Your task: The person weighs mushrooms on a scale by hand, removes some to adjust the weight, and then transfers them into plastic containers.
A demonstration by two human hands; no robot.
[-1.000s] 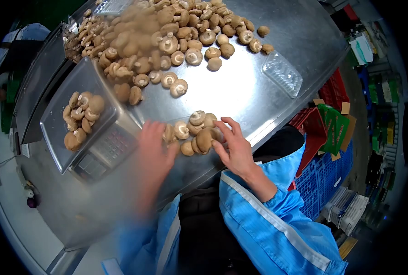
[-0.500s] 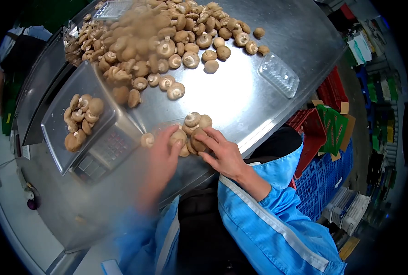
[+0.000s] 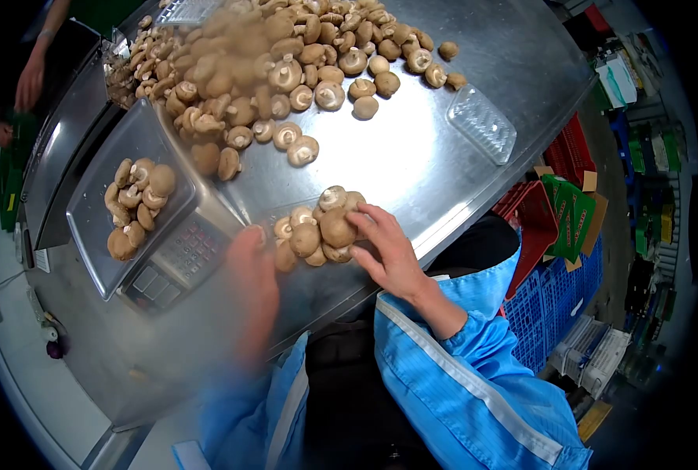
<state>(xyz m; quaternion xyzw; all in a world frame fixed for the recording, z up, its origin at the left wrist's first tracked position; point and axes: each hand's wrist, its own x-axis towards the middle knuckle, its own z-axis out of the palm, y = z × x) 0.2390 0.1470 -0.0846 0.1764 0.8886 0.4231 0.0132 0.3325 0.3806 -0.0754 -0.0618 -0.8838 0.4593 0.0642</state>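
Observation:
A small cluster of brown-capped shiitake mushrooms [image 3: 306, 238] sits on the metal table [image 3: 388, 168] in front of me. My right hand [image 3: 389, 254] is at the cluster's right side, thumb and fingers apart, fingertips against a large round cap [image 3: 338, 227]. Left of the cluster, my left hand [image 3: 253, 286] is blurred, its fingertips over a single mushroom [image 3: 258, 233] that is mostly hidden; I cannot tell whether it is gripped. Beside that hand stands a weighing scale [image 3: 184, 254] whose clear tray [image 3: 102, 211] holds several mushrooms [image 3: 139, 200].
A big heap of mushrooms [image 3: 286, 74] covers the table's far side. A clear plastic punnet [image 3: 482, 124] lies near the right edge. Red crates [image 3: 533, 223], a green carton [image 3: 566, 215] and a blue crate [image 3: 533, 329] stand right of the table. Another person's hand [image 3: 30, 82] shows at upper left.
My left hand has moved left from the cluster to the lone mushroom, uncovering more mushrooms in the cluster. My right hand has shifted slightly right. Another person's arm has appeared at upper left.

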